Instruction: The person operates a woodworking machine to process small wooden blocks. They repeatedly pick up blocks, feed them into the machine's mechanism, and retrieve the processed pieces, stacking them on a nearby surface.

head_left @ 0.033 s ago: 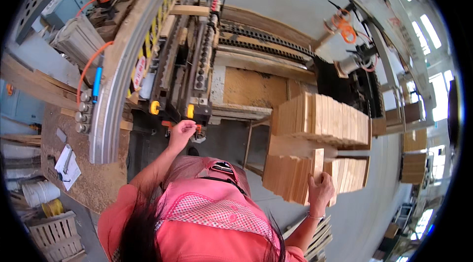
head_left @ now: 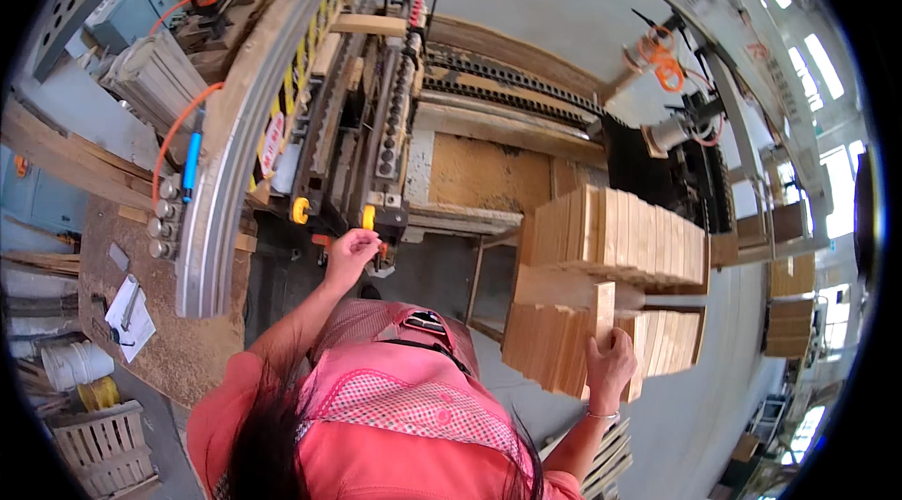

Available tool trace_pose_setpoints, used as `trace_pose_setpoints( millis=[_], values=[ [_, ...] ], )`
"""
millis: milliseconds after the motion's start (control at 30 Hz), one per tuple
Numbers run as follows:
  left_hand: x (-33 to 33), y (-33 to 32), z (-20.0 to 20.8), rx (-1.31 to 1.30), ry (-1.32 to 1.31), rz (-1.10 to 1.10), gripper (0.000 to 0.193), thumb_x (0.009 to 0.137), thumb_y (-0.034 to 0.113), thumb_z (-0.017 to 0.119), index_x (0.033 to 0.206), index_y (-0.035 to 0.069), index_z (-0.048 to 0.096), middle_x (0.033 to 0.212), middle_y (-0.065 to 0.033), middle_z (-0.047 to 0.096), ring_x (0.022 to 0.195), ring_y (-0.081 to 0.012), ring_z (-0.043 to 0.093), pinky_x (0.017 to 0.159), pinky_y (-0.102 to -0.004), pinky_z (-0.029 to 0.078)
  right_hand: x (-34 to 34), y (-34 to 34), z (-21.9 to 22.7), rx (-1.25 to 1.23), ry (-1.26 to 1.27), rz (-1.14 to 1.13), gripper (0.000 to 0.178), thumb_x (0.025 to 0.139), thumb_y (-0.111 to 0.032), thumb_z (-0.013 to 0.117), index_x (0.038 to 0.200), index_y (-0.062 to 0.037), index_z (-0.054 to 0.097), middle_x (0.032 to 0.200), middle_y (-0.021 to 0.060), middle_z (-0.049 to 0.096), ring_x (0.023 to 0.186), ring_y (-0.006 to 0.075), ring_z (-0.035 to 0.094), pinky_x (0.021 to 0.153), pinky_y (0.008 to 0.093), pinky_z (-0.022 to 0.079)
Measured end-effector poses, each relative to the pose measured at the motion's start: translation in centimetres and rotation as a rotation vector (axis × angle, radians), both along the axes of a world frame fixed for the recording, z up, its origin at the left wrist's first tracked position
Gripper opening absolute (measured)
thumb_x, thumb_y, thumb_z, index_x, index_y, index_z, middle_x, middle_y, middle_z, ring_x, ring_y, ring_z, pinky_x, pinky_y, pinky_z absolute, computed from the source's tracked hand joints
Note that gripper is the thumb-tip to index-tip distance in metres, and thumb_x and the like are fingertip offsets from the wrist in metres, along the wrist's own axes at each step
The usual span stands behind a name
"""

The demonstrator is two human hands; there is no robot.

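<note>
My right hand (head_left: 611, 364) is closed round a short, pale wooden strip (head_left: 603, 310), thumb on its near face. The strip stands among the nearer row of upright wooden pieces (head_left: 550, 345). A farther row of similar wooden pieces (head_left: 629, 232) stands beyond it, with a gap between the two. My left hand (head_left: 350, 256) is at the near end of a long machine with dark rails (head_left: 329, 133), just below a yellow knob (head_left: 368, 217). Its fingers are drawn together in a pinch; what lies between them is too small to make out.
On the left, a metal beam (head_left: 209, 218) runs beside a worn board table (head_left: 169, 331) bearing a paper (head_left: 130, 317) and a tool. A slatted crate (head_left: 103, 448) and white bucket (head_left: 77, 366) sit lower left. Orange coiled hose (head_left: 662, 58) hangs at the upper right.
The view has shifted slightly, so the machine and the wooden rows appear a little lower. Both hands keep nearly the same pose, the right still on the wooden strip.
</note>
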State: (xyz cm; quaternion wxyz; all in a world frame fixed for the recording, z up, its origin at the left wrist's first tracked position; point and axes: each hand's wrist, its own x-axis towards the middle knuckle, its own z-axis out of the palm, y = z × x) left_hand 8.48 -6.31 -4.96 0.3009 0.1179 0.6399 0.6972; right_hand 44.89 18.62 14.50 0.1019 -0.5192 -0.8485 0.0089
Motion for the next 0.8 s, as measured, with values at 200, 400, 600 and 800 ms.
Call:
trace_pose_setpoints(
  millis=[200, 400, 600, 800],
  values=[
    [-4.2, 2.9, 4.3, 0.191, -0.007, 0.089, 0.012, 0.085, 0.002, 0.059, 0.097, 0.001, 0.058, 0.089, -0.0023, 0.062, 0.080, -0.0077, 0.058, 0.073, -0.0210, 0.049, -18.3, 3.0, -0.7, -0.087, 0.089, 0.473, 0.036, 0.064, -0.026, 0.075, 0.089, -0.0053, 0.058, 0.083, 0.0114, 0.059, 0.079, 0.0303, 0.059, 0.069, 0.0385, 0.048],
    [-5.0, 4.6, 4.7, 0.195, -0.028, 0.200, 0.014, 0.085, 0.003, 0.058, 0.099, 0.001, 0.058, 0.091, -0.0020, 0.062, 0.081, -0.0064, 0.058, 0.073, -0.0203, 0.048, -42.1, 9.0, -4.1, -0.072, 0.222, 1.016, 0.035, 0.063, -0.017, 0.068, 0.095, -0.0043, 0.059, 0.085, 0.0145, 0.058, 0.081, 0.0342, 0.058, 0.069, 0.0420, 0.049],
    [-3.4, 3.6, 5.3, 0.060, -0.125, 0.482, 0.017, 0.083, 0.001, 0.058, 0.100, 0.000, 0.058, 0.095, -0.0056, 0.063, 0.086, -0.0099, 0.059, 0.077, -0.0231, 0.048, -64.3, 11.4, -5.1, 0.016, 0.063, 1.275, 0.029, 0.067, -0.022, 0.068, 0.089, -0.0043, 0.062, 0.094, 0.0170, 0.059, 0.086, 0.0339, 0.060, 0.073, 0.0422, 0.050],
    [-2.0, 4.7, 7.2, 0.017, -0.175, 0.681, 0.018, 0.084, 0.001, 0.058, 0.102, 0.001, 0.058, 0.097, -0.0059, 0.063, 0.086, -0.0109, 0.059, 0.078, -0.0249, 0.048, -75.9, 11.2, -8.6, 0.095, -0.122, 1.370, 0.032, 0.070, -0.030, 0.065, 0.091, -0.0067, 0.065, 0.093, 0.0174, 0.063, 0.085, 0.0340, 0.062, 0.073, 0.0430, 0.051]
  ],
)
